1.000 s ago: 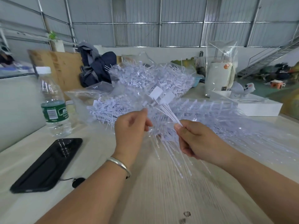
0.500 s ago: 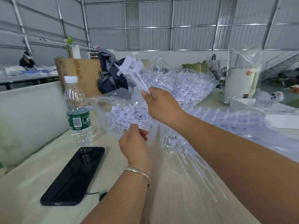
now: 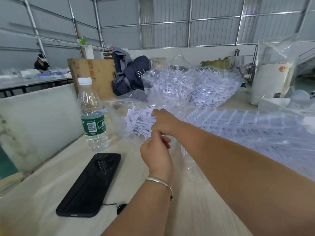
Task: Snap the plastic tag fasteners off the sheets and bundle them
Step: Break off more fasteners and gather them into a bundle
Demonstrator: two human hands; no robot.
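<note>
A second ago the right hand (image 3: pixel 164 123) was low and near the body, beside the left hand (image 3: pixel 156 155), both pinching one fan of tag fasteners with the long stems hanging toward the table (image 3: pixel 51 193). Half a second ago it was raised high, holding a snapped-off bunch of fasteners up in the air. Now it is lowered and stretched forward across the left hand, its fingers down in the pile of loose fasteners (image 3: pixel 138 121) inside the clear bag, and the raised bunch is no longer held aloft. The left hand now sits just under the right wrist, fingers curled; what it pinches is unclear.
</note>
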